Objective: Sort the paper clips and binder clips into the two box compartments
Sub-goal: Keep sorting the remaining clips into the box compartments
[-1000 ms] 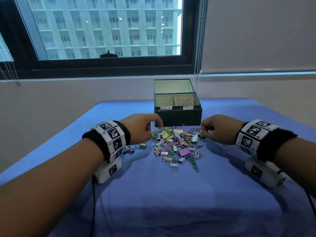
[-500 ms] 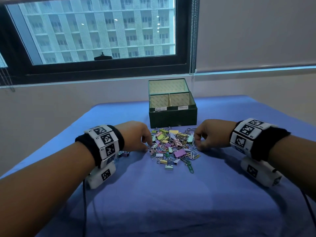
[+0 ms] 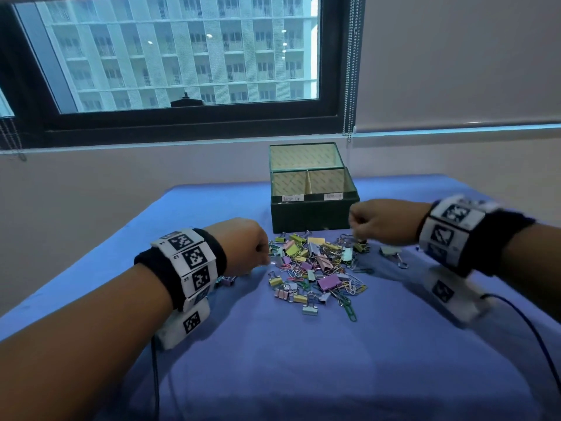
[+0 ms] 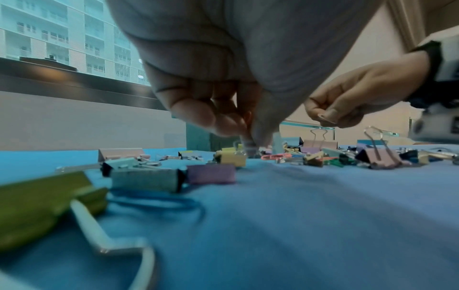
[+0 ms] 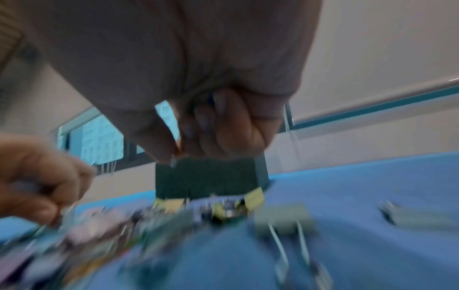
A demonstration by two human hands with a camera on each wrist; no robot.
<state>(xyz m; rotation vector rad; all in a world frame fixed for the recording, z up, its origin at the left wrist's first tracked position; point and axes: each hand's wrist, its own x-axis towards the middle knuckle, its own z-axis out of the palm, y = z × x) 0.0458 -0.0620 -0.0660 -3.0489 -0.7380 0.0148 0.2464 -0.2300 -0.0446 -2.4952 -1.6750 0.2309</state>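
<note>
Since half a second ago the right hand (image 3: 384, 221) has risen off the clip pile (image 3: 315, 270) and now hangs above its far right edge, near the front right corner of the green box (image 3: 314, 212). Its fingers are curled into a loose fist with thumb and forefinger pressed together; the right wrist view is too blurred to tell whether a clip sits between them. The left hand (image 3: 243, 246) has stayed low at the pile's left edge, fingers (image 4: 198, 115) bunched downward with the tips touching, or pinching, something small at the pile's rim; the left wrist view does not show clearly what.

Between the two hands the mixed paper clips and binder clips lie heaped on the blue counter (image 3: 288, 360), the heap's far edge just short of the box front. The box stands open beyond both hands, its lid upright at the back, a divider splitting it into a left and a right compartment, each with a small label on the near rim. A few strays lie outside the heap: a purple binder clip (image 3: 226, 281) under the left wrist, a pale binder clip (image 3: 391, 252) beneath the right wrist, and a green paper clip (image 3: 349, 311) on the near side. Nearer than the hands, the counter is open cloth, crossed by a dark cable (image 3: 534, 335) trailing from the right wrist.
</note>
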